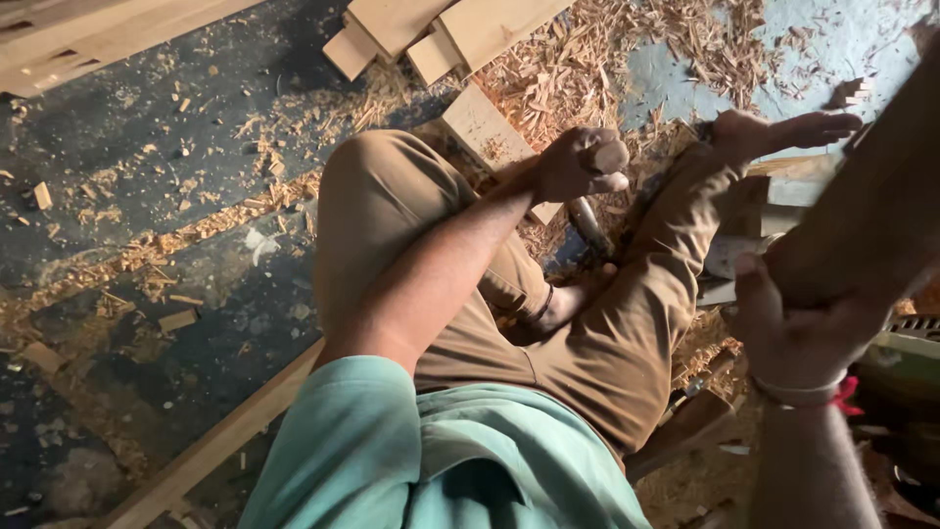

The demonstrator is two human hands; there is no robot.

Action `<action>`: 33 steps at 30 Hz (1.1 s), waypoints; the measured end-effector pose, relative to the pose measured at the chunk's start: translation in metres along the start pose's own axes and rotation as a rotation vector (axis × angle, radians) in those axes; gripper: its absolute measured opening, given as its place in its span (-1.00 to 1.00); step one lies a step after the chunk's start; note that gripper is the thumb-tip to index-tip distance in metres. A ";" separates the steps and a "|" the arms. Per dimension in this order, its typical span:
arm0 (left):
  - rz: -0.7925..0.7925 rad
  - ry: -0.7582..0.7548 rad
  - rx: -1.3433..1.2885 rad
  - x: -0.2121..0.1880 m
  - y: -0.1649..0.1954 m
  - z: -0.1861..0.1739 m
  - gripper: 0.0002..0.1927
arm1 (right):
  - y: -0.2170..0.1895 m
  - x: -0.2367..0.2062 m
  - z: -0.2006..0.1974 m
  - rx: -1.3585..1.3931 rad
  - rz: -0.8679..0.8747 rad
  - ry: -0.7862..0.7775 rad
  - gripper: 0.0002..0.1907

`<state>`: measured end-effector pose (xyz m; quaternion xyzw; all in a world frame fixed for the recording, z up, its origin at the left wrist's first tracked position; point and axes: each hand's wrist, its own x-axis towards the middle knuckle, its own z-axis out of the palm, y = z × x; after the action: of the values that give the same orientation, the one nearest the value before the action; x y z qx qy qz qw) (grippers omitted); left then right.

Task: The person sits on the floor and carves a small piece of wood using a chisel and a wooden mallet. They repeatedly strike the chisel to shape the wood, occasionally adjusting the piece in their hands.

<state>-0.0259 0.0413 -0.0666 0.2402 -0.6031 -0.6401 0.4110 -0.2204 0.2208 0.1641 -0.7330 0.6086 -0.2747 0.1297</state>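
A dark workshop floor lies strewn with pale wood shavings and offcuts. The left hand is fisted round a short wooden-handled tool, butt up, its long axis steeply downward toward the floor between the knees, as if for bearing down. The right hand clasps a dark brown plank, which slants up to the right, seemingly to steady it.

Head camera looks steeply down, close over lap and floor.
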 end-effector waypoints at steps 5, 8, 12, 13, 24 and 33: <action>0.131 0.173 0.283 0.008 -0.008 -0.002 -0.55 | -0.001 0.016 0.036 -0.681 -0.038 -0.359 -0.36; 0.351 0.340 0.560 0.009 -0.011 0.000 -0.35 | -0.006 0.031 0.039 -0.474 -0.035 -0.204 -0.34; 0.107 0.014 0.005 0.004 -0.009 -0.005 -0.52 | -0.021 0.022 0.002 0.021 0.192 0.033 -0.33; 0.165 -0.047 -0.047 0.004 -0.008 -0.007 -0.59 | -0.024 0.016 -0.005 0.128 0.124 0.121 -0.30; 0.271 -0.191 0.183 0.006 -0.022 0.007 -0.69 | 0.028 -0.006 0.046 -0.506 -0.042 -0.260 -0.10; 0.154 0.061 -0.031 0.025 0.013 -0.022 -0.59 | 0.062 -0.040 -0.068 -0.581 -0.278 0.054 -0.42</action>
<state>-0.0185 0.0090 -0.0526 0.2060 -0.5969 -0.6083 0.4810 -0.3133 0.2552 0.1773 -0.8079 0.5588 -0.1240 -0.1402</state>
